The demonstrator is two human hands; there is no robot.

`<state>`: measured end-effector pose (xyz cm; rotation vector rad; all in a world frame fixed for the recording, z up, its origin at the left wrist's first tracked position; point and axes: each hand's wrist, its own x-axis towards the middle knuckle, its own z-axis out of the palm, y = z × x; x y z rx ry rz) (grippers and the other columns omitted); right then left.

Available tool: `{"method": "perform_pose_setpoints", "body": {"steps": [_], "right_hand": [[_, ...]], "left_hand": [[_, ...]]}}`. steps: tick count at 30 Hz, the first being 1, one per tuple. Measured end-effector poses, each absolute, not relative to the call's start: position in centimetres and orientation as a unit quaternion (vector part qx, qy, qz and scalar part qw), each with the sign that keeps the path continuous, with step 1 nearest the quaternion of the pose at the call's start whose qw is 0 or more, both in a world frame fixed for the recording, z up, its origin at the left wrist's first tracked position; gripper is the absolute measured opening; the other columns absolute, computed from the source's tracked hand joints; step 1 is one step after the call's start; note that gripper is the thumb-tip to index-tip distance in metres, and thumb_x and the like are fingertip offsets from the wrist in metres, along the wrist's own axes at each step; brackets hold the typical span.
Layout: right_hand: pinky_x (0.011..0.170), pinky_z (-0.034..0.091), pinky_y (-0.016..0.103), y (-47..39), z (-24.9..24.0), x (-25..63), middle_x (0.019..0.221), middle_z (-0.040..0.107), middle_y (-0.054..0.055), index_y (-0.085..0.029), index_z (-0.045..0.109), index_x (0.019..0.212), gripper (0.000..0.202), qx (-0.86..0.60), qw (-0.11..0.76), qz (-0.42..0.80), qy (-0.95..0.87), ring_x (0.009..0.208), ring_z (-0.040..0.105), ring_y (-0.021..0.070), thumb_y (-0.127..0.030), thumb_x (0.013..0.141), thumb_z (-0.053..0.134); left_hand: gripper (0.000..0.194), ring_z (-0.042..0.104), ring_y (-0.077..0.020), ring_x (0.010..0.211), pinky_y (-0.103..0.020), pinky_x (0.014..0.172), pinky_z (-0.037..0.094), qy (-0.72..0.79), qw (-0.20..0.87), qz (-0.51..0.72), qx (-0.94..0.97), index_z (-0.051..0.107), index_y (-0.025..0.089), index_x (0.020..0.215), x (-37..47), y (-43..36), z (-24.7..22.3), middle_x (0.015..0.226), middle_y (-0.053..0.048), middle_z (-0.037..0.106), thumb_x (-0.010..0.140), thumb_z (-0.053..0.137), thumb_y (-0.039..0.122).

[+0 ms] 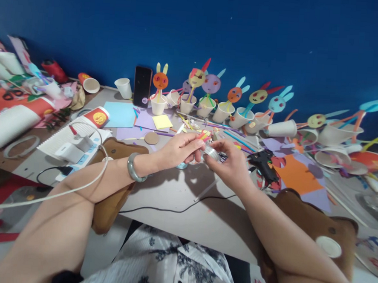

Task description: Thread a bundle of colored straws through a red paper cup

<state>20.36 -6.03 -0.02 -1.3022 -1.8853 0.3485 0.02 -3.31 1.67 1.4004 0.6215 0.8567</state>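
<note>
Over the middle of the table, my left hand (181, 148) and my right hand (230, 163) are close together. The left fingers are pinched around a small red-and-yellow piece (204, 136), whose kind I cannot make out. My right hand is closed on a shiny whitish roll (211, 151) that looks like clear tape, its edge near the left fingertips. A small light-blue thing (181, 165) shows just below the left hand, partly covered. Behind both hands lie loose coloured sticks (237, 141) and paper scraps.
Paper cups (224, 114) holding rabbit-faced figures line the blue wall. A phone (142, 86) leans there. Right of my hands lies a black glue gun (264, 165), its cable (172, 210) crossing in front. A power strip (82, 154) and white cord (102, 170) are left.
</note>
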Motion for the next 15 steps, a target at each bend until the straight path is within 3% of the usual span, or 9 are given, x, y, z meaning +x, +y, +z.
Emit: {"method": "perform_pose_setpoints", "body": {"steps": [2, 5, 10, 15], "right_hand": [[0.066, 0.047, 0.032, -5.6, 0.2, 20.6, 0.072, 0.068, 0.0, -0.02, 0.065, 0.08, 0.011, -0.524, 0.379, 0.192, -0.738, 0.066, 0.06, 0.0167, -0.029, 0.079, 0.071], [0.064, 0.044, 0.031, -5.3, 0.4, 20.8, 0.064, 0.061, -0.002, -0.02, 0.061, 0.07, 0.019, -0.519, 0.381, 0.224, -0.732, 0.063, 0.056, 0.0154, -0.032, 0.082, 0.071], [0.074, 0.051, 0.038, -5.6, 0.2, 20.5, 0.079, 0.066, 0.002, -0.024, 0.057, 0.075, 0.027, -0.48, 0.487, 0.085, -0.725, 0.078, 0.063, 0.0209, -0.038, 0.085, 0.077], [0.086, 0.053, 0.048, -6.5, 0.5, 20.4, 0.098, 0.074, 0.007, -0.026, 0.054, 0.076, 0.025, -0.433, 0.484, -0.048, -0.759, 0.092, 0.069, 0.0269, -0.031, 0.088, 0.076]], "left_hand": [[0.031, 0.047, -0.0033, 0.045, -0.017, 0.045, 0.038, 0.269, 0.637, 0.383, 0.613, 0.06, 0.013, 0.089, 0.0, -3.3, 1.6, 0.066, 0.0, 0.067, 0.103, 0.058, 0.041], [0.03, 0.047, -0.0035, 0.045, -0.017, 0.044, 0.038, 0.277, 0.628, 0.398, 0.608, 0.059, 0.014, 0.09, 0.0, -3.1, 1.6, 0.065, 0.0, 0.067, 0.103, 0.058, 0.041], [0.028, 0.047, -0.0035, 0.045, -0.017, 0.044, 0.038, 0.295, 0.612, 0.42, 0.601, 0.059, 0.015, 0.088, 0.0, -2.8, 1.8, 0.064, 0.002, 0.065, 0.105, 0.054, 0.036], [0.033, 0.046, -0.0033, 0.045, -0.017, 0.045, 0.037, 0.296, 0.606, 0.422, 0.606, 0.059, 0.015, 0.088, 0.0, -2.9, 1.7, 0.064, 0.002, 0.066, 0.104, 0.056, 0.044]]}}
